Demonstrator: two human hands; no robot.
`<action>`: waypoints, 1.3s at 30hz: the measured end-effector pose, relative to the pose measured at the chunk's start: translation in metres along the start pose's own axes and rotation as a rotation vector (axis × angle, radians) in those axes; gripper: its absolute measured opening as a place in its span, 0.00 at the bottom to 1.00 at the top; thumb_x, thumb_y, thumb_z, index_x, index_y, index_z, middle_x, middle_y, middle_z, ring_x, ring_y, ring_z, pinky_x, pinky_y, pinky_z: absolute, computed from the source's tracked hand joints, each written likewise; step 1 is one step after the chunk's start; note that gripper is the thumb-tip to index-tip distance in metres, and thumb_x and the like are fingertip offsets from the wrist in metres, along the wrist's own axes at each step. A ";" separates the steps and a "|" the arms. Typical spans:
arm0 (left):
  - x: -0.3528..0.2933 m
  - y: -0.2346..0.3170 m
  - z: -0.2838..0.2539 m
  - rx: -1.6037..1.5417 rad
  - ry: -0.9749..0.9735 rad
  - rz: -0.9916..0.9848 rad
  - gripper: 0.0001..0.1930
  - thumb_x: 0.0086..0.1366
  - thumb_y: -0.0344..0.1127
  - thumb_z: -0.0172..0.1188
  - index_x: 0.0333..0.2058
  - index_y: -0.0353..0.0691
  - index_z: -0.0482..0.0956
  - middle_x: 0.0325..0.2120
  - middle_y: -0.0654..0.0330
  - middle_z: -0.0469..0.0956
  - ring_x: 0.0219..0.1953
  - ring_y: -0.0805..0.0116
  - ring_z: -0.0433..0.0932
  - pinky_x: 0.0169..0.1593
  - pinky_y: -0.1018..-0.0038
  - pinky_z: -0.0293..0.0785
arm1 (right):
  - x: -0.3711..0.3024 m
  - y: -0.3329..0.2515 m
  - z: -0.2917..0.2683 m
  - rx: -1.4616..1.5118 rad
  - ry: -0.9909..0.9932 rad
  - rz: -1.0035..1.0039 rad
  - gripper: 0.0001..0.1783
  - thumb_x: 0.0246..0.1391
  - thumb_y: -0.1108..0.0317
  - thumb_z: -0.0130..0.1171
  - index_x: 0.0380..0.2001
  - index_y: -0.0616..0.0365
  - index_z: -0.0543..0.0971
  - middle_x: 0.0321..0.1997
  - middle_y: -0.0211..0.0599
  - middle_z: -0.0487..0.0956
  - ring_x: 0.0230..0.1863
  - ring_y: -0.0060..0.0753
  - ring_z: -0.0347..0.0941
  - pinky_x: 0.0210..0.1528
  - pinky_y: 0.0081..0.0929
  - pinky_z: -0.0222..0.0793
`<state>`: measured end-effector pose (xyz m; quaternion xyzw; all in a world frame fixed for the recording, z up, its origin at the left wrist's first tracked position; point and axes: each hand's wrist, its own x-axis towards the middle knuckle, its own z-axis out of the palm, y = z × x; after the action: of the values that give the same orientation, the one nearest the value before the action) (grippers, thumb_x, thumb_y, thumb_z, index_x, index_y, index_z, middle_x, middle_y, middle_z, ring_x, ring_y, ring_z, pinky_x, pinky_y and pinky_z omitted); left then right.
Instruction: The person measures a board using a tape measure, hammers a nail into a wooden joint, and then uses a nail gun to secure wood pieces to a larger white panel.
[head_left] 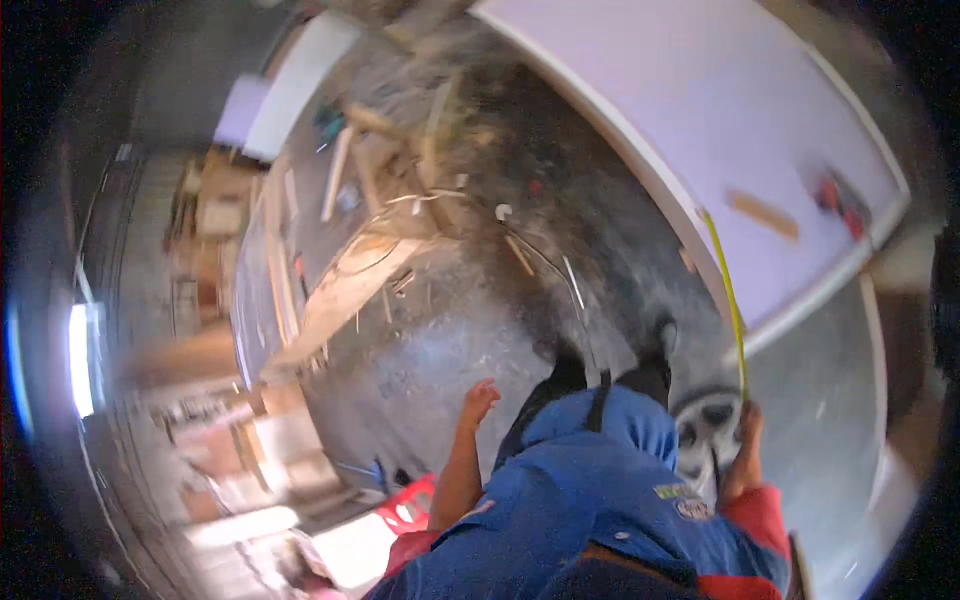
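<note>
My right hand is closed at the near end of a yellow tape measure, low on the right. The extended yellow blade runs up from it to the side edge of a large pale lilac panel table. The case of the tape is hidden in my grip. My left hand hangs in the air over the floor, left of my legs, its fingers loosely bent and apart with nothing in them.
On the panel lie a wooden piece and a blurred red and black tool. A wheel is beside my right leg. Wood offcuts and a cable lie on the dark floor. A wooden workbench stands left; a red plastic item is behind my left arm.
</note>
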<state>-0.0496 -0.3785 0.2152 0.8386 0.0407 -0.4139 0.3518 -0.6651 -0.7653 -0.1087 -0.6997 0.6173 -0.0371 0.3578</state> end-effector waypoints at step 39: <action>0.168 -0.344 -0.404 -1.025 0.489 -0.490 0.20 0.60 0.36 0.58 0.52 0.42 0.76 0.34 0.61 0.80 0.34 0.65 0.81 0.37 0.68 0.77 | -0.284 -1.295 0.516 -0.193 -0.506 -1.416 0.30 0.47 0.68 0.66 0.57 0.47 0.73 0.54 0.47 0.76 0.57 0.57 0.69 0.60 0.48 0.64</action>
<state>0.2058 0.0936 0.0678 0.5998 0.5052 -0.2062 0.5853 0.6069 -0.3012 0.3279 -0.9443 -0.0798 -0.0421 0.3163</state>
